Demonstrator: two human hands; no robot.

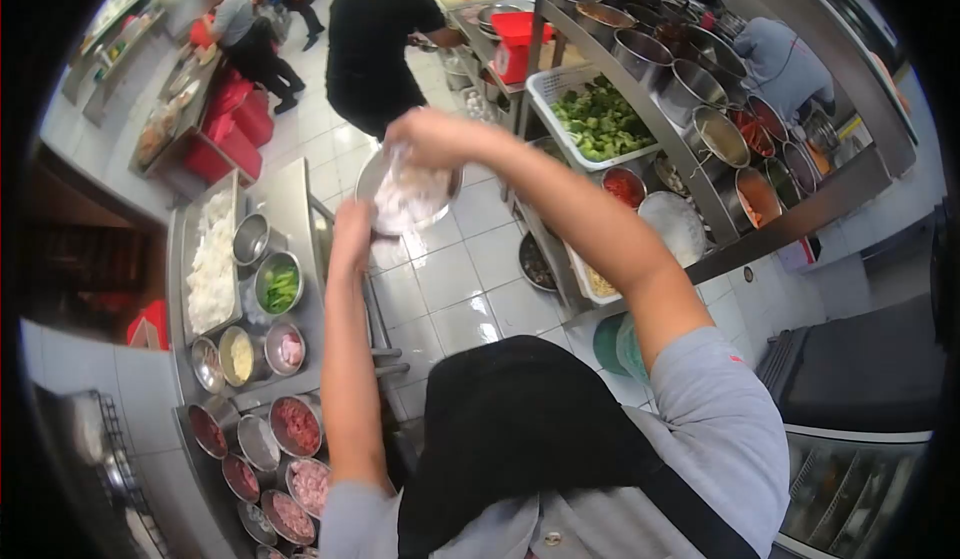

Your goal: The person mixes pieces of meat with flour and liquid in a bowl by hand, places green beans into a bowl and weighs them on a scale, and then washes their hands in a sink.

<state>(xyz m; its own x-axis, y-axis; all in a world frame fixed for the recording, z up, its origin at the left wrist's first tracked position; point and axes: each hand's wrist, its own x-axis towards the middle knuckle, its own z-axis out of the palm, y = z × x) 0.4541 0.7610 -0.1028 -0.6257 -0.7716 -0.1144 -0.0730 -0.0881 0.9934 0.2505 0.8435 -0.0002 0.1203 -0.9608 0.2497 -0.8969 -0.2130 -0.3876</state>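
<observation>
Out in front of me, above the tiled floor, is a round metal bowl (440,217) with white, blurred contents (408,197). My left hand (350,231) is closed on the near left side of the bowl. My right hand (428,139) is over its far rim, fingers drawn together. Something pale and partly see-through hangs below those fingers; motion blur hides what it is. A small dark shape shows beside my left hand at the bowl's near edge.
At left, a steel counter (300,194) bears a tray of white food (212,259), a bowl of green vegetables (279,285) and several meat bowls. At right stand a broccoli basket (600,119) and shelves of pots. A person in black (372,49) stands ahead; others work farther off.
</observation>
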